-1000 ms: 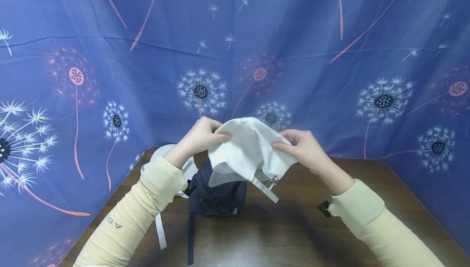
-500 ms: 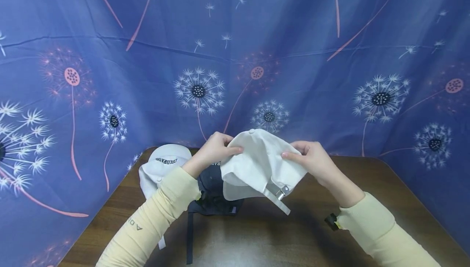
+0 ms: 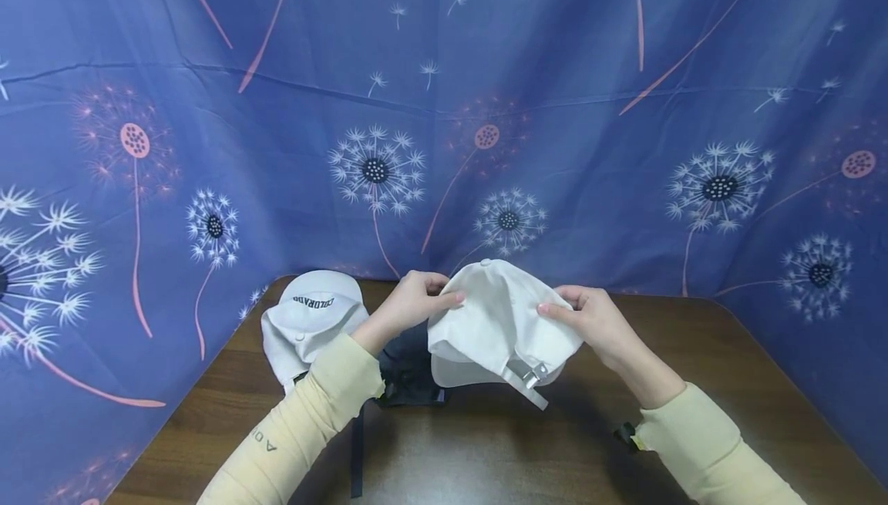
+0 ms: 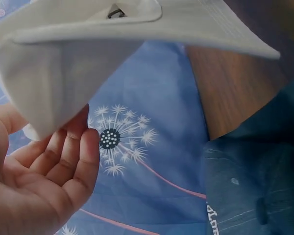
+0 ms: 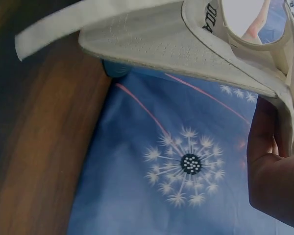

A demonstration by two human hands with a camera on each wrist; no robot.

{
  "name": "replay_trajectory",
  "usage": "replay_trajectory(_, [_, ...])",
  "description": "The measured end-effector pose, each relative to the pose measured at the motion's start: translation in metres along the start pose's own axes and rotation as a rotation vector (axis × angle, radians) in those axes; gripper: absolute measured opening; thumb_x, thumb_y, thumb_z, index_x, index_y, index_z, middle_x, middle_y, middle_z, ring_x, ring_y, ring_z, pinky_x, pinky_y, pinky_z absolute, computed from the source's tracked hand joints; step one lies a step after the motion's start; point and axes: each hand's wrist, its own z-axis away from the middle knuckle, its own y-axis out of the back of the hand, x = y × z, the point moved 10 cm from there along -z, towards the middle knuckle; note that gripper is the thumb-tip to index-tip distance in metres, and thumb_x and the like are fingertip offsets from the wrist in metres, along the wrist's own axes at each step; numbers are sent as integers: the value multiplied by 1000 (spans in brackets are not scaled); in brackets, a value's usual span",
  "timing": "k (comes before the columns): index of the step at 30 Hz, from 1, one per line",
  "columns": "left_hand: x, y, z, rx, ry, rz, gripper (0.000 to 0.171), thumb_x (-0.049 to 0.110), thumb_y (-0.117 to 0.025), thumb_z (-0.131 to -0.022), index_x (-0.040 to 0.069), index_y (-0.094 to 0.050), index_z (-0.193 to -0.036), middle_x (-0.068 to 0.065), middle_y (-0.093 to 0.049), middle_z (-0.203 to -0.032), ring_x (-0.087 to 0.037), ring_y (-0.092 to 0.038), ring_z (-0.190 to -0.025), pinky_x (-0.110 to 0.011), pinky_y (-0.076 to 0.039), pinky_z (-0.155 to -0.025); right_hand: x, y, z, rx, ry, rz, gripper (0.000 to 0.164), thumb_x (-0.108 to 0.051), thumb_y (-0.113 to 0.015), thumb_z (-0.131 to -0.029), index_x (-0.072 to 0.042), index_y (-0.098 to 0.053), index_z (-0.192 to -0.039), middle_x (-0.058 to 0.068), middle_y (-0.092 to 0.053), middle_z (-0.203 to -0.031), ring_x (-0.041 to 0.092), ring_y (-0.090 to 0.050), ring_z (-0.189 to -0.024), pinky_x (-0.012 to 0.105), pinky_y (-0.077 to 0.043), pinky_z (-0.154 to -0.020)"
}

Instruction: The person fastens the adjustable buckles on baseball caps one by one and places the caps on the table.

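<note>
A big blue cloth (image 3: 597, 166) with dandelions hung behind the brown desk (image 3: 694, 351). On the head view's clock, the left sleeve (image 3: 333, 382) crossed at seven o'clock and hid parts of two other caps; it could bump or drag them if the arm dipped, though I could not tell if it touched them. The held white cap (image 3: 475, 328) was up over the desk at five o'clock. It looked soft, so it could crumple if squeezed from both sides, or tip if one side slipped. From it, a dark cap (image 3: 409, 358) lay at eight o'clock and a second white cap (image 3: 298, 328) saying COLORADO lay at nine, farther off. The left hand (image 3: 409, 304) pinched the held cap's ten o'clock edge; the right hand (image 3: 597, 320) pinched its two o'clock side. A dark strap (image 3: 357, 451) ran along the desk. A pale strap (image 3: 525, 388) dangled at the held cap's five o'clock and could snag, just beside a shiny buckle (image 3: 535, 375).
</note>
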Motion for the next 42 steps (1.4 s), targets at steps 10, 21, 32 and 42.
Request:
replay_trajectory(10, [6,3,24,88,-79,-162,32,31,-69,-86,14,-66,-113,4,-70,-95,-10,-64,-87,-30,-52,-76,21,-5,-2,2,-27,-35,43,-22,-70,-85,11,-61,-111,3,-68,-73,15,-64,-58,33,-54,-53])
replay_trajectory(21, [33,-6,52,168,-288,-415,49,36,-72,-83,7,-62,-121,-6,-60,-123,-20,-54,-113,-37,-47,-91,35,-8,-5,-4,-40,-66,43,-21,-68,-87,12,-59,-113,4,-68,-75,15,-64,-60,31,-54,-54])
replay_trajectory(32, [70,-45,76,163,-754,-724,46,27,-80,-75,11,-64,-115,1,-64,-113,-16,-55,-108,-31,-44,-92,38,-5,-8,1,-49,-73,45,-23,-67,-88,11,-58,-115,2,-68,-74,14,-64,-60,31,-54,-54])
replay_trajectory(42, [57,-58,73,178,-842,-766,38,13,-81,-73,13,-68,-109,3,-66,-108,-15,-56,-107,-28,-43,-92,39,-6,-8,-1,-71,-56,46,-25,-68,-87,10,-58,-115,3,-68,-77,14,-64,-62,32,-54,-55])
